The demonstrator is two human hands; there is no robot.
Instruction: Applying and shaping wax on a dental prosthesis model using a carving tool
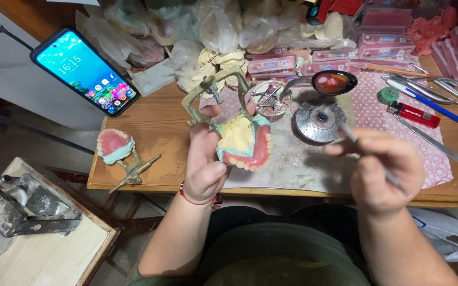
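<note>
My left hand [203,159] holds a brass dental articulator [216,90] with a yellow plaster cast and a pink wax denture with a row of teeth [246,142], lifted above the wooden table [160,122]. My right hand [382,169] grips a thin metal wax tool [348,135], its tip pointing toward a round metal burner [319,119]. A spoon with melted red wax [332,82] rests just behind the burner.
A second denture on an articulator [116,151] lies at the table's left edge. A smartphone [85,71] leans at back left. Plaster casts in bags, pink wax boxes [271,63], a red lighter [413,114] and several metal tools [436,90] lie at the back and right.
</note>
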